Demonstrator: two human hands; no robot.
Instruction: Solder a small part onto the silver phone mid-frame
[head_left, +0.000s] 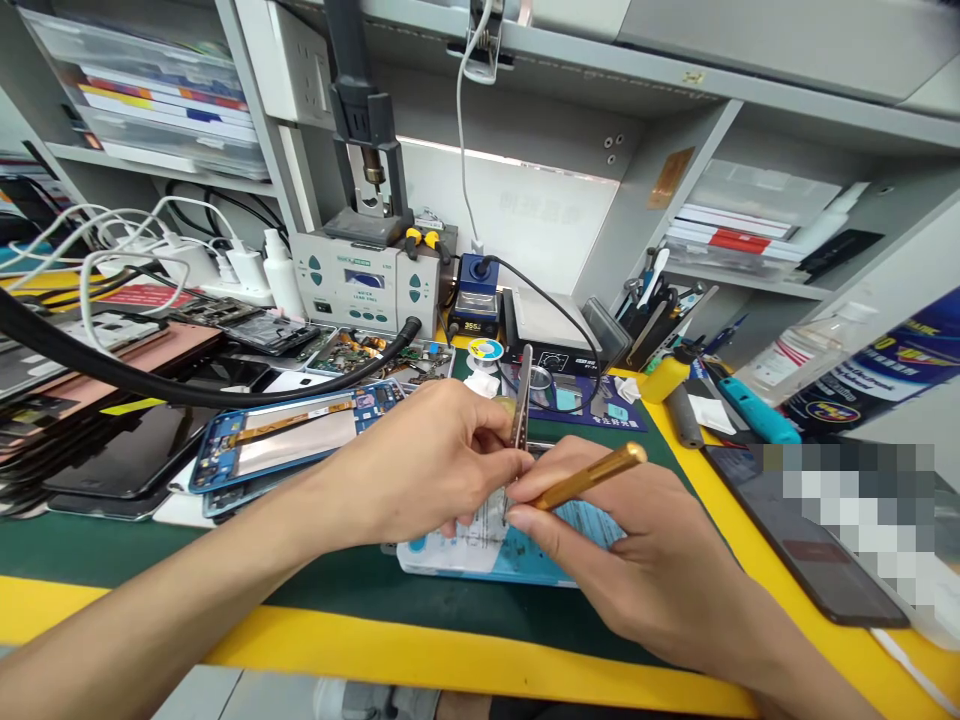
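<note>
fingers of left hand (431,455) pinch an upright phone (522,395); right hand (607,545) grips a brass tool (592,472)

1. My left hand (442,455) is holding a phone (521,400) upright on its edge, above the middle of the mat (225,560).
2. My right hand (600,540) is sitting just right of the phone and gripping a tool (592,475), whose handle is pointing up and to the right.
3. A flat cover (480,555) is lying on the mat under both hands.
4. A dismantled phone (277,440) is lying left of my left hand, and a hose (150,380) is passing behind it.
5. A rework station (364,285) is standing at the back, with a smaller station (478,300) just right of it.
6. Another phone (795,530) is lying at the right, and a bottle (810,350) is lying behind it.
</note>
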